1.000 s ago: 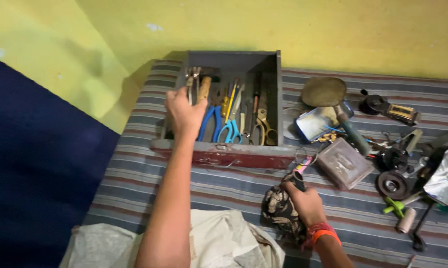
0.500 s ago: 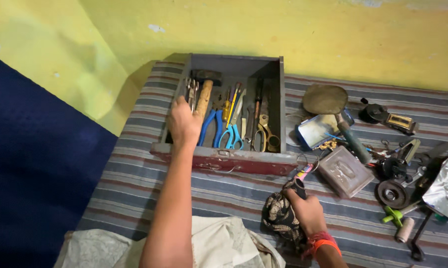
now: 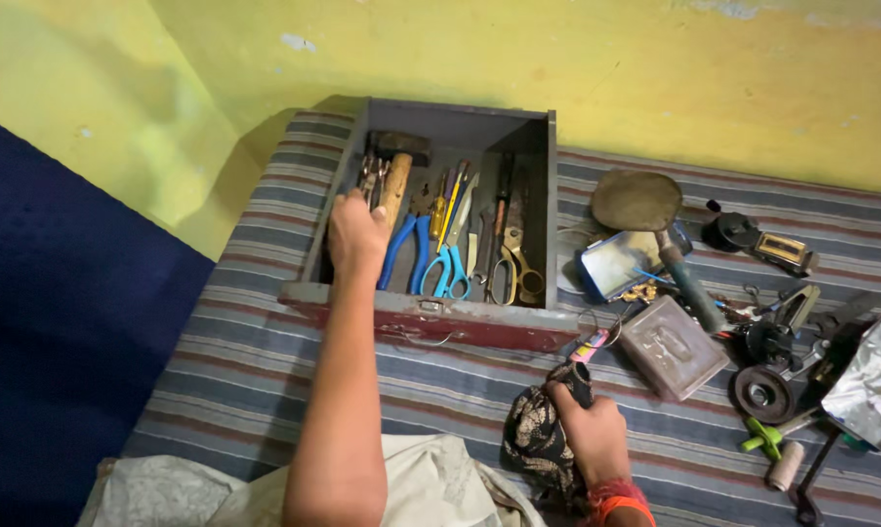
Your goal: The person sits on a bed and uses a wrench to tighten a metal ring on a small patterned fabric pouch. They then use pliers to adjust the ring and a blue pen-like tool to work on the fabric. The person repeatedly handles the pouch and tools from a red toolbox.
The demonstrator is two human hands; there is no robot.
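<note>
Lower now, left hand [image 3: 357, 234] grips tools in grey toolbox [image 3: 550, 205] on striped mat [image 3: 265, 342], yellow wall [image 3: 606, 68].

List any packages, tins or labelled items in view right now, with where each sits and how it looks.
Flat tin: right of the tool drawer, rectangular, blue rim, pale shiny face.
Embossed box: in front of the tin, squarish, dull grey-brown.
Foil packet: far right edge, crumpled, silver.
No screens or signs visible.
</note>
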